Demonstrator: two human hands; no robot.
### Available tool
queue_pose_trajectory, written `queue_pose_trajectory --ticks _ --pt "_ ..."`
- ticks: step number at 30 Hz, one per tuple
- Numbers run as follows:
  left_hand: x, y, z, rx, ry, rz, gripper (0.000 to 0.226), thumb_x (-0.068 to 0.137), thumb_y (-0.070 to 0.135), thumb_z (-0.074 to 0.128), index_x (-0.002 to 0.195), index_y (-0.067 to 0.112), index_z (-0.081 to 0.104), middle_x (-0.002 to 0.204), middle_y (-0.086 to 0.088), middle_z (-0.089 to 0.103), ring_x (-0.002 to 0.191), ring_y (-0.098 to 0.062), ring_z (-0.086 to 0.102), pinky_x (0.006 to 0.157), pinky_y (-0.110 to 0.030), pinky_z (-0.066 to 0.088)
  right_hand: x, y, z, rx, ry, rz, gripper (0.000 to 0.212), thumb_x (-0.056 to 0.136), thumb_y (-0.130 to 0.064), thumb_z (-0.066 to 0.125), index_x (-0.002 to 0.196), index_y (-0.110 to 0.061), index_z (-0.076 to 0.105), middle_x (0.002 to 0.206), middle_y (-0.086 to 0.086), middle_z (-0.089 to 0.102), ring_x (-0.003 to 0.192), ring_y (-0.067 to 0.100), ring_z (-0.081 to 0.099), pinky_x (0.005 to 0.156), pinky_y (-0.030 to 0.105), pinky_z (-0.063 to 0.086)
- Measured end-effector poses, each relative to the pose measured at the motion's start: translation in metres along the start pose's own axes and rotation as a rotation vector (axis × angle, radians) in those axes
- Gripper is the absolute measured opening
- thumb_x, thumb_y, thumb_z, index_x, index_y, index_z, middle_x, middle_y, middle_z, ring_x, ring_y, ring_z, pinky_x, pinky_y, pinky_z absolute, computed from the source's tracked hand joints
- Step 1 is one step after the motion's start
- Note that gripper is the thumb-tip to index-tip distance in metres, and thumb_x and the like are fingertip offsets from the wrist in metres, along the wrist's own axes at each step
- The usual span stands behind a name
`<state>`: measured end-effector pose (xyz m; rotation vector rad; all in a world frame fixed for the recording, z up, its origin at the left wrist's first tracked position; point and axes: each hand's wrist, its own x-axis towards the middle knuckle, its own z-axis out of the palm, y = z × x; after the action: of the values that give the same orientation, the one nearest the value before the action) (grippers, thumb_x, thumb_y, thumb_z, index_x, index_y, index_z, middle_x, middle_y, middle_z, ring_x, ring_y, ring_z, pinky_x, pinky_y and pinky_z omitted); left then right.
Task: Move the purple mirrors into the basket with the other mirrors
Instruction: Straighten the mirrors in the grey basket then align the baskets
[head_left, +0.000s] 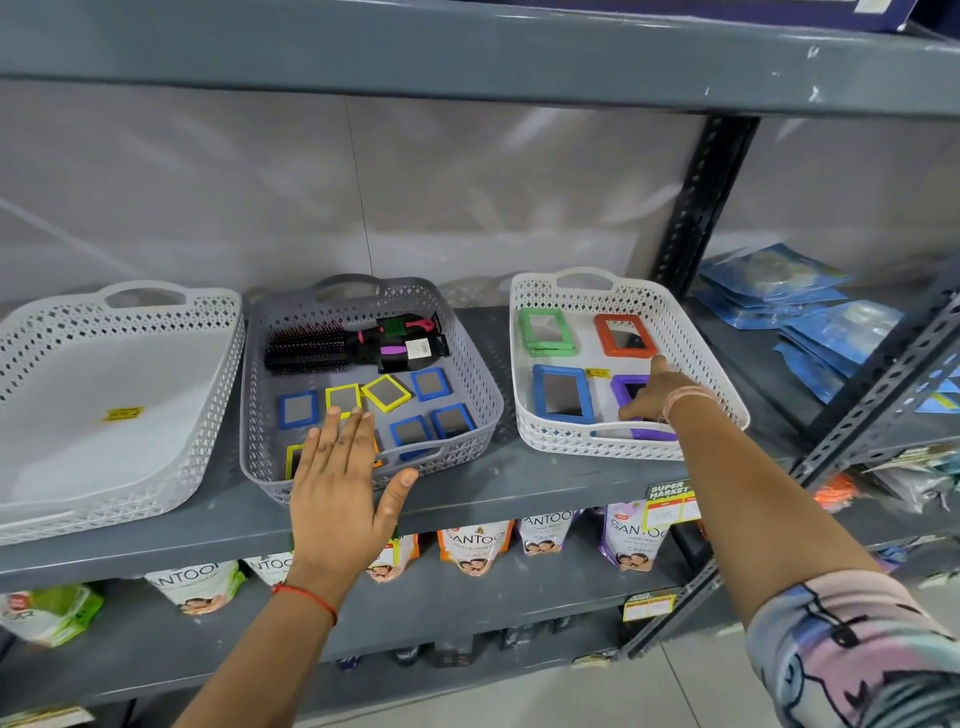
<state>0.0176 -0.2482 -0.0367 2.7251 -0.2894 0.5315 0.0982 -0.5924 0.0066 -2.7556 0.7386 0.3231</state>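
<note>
A purple mirror (621, 385) lies at the front right of the white basket (712, 372), beside green (546, 330), orange (623, 335) and blue (562, 393) framed mirrors. My right hand (655, 396) rests on the purple mirror, thumb at its left edge, fingers across it, index finger stretched toward the orange one. More purple frame shows at the basket's front wall (653, 432); whether that is a second mirror is unclear. My left hand (337, 483) hovers flat, fingers spread, over the front of the grey basket (486, 400), which holds several small blue and yellow mirrors.
Hair brushes (332, 345) lie at the back of the grey basket. An empty white basket (221, 358) stands at the left. All sit on a grey metal shelf (519, 483). Blue packets (810, 317) are stacked on the shelf at right. Soap pouches (475, 545) fill the shelf below.
</note>
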Motion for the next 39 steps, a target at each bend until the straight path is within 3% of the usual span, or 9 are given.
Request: queue_pose_trajectory --ticks 4,9,14,18,21,24,29,34,39 --pt "0.0 0.0 0.0 0.003 -0.009 0.0 0.091 0.088 0.065 0.008 0.125 -0.008 0.048 0.129 -0.028 0.051 0.128 -0.041 0.037 0.106 -0.052 0.027 0.0 0.0 0.0 0.004 -0.018 0.001 0.085 0.073 -0.029 0.072 0.139 -0.012 0.021 0.098 0.013 0.054 0.103 0.034 0.058 0.081 0.038 0.047" --pt "0.0 0.0 -0.001 0.003 -0.008 0.001 0.091 0.088 0.065 0.008 0.125 -0.008 0.047 0.13 -0.027 0.051 0.129 -0.04 0.036 0.107 -0.051 0.026 0.001 0.002 -0.001 0.049 -0.037 0.019 0.101 0.069 -0.043 0.077 0.144 -0.013 0.017 0.13 0.016 0.052 0.117 0.036 0.051 0.096 0.042 0.045" --pt "-0.001 0.0 -0.002 -0.001 -0.01 0.001 0.089 0.089 0.065 0.009 0.125 -0.007 0.048 0.13 -0.027 0.051 0.129 -0.04 0.037 0.107 -0.048 0.025 0.003 -0.002 -0.003 0.102 -0.038 0.034 0.106 0.07 -0.047 0.076 0.147 -0.013 0.011 0.142 0.019 0.041 0.126 0.039 0.045 0.108 0.048 0.039" --pt "0.0 0.0 -0.003 0.003 -0.017 0.004 0.089 0.089 0.064 0.008 0.125 -0.007 0.048 0.129 -0.027 0.052 0.128 -0.04 0.038 0.108 -0.045 0.022 0.0 -0.014 -0.009 0.039 0.129 -0.005 0.096 0.074 -0.052 0.07 0.144 -0.008 0.021 0.139 0.025 0.042 0.127 0.042 0.043 0.109 0.049 0.037" --pt "-0.001 -0.001 -0.003 -0.007 -0.022 0.001 0.09 0.088 0.065 0.007 0.127 -0.006 0.046 0.131 -0.025 0.05 0.13 -0.038 0.035 0.108 -0.047 0.022 -0.003 -0.026 -0.014 0.084 0.304 -0.057 0.084 0.08 -0.044 0.067 0.14 -0.002 0.027 0.138 0.028 0.04 0.127 0.045 0.04 0.105 0.049 0.038" --pt "-0.001 -0.001 -0.004 -0.019 -0.016 0.005 0.09 0.088 0.065 0.007 0.128 -0.006 0.046 0.132 -0.025 0.049 0.131 -0.037 0.034 0.108 -0.048 0.023 -0.009 -0.041 -0.019 0.105 0.444 -0.164 0.069 0.085 -0.038 0.062 0.132 0.004 0.034 0.135 0.03 0.042 0.124 0.046 0.041 0.099 0.048 0.041" --pt "-0.001 0.0 -0.006 -0.056 -0.011 0.013 0.094 0.085 0.069 0.003 0.133 -0.003 0.039 0.139 -0.022 0.042 0.135 -0.033 0.026 0.111 -0.045 0.017 -0.038 -0.083 -0.015 0.235 0.54 -0.502 0.058 0.088 -0.031 0.059 0.131 0.003 0.04 0.133 0.025 0.047 0.124 0.038 0.044 0.107 0.041 0.036" --pt "-0.001 0.0 -0.009 -0.076 -0.01 0.045 0.097 0.082 0.071 -0.001 0.137 -0.001 0.032 0.144 -0.019 0.035 0.138 -0.028 0.016 0.113 -0.04 0.009 -0.076 -0.128 0.013 0.255 0.481 -0.786 0.054 0.09 -0.03 0.057 0.132 0.001 0.041 0.137 0.019 0.047 0.129 0.031 0.042 0.11 0.033 0.032" --pt "-0.002 0.0 -0.011 -0.101 -0.004 0.055 0.098 0.081 0.072 -0.002 0.137 -0.001 0.031 0.145 -0.018 0.033 0.136 -0.024 0.008 0.114 -0.039 0.009 -0.089 -0.149 0.038 0.192 0.304 -0.913 0.054 0.091 -0.025 0.056 0.137 -0.003 0.039 0.142 0.016 0.042 0.13 0.03 0.041 0.11 0.035 0.033"
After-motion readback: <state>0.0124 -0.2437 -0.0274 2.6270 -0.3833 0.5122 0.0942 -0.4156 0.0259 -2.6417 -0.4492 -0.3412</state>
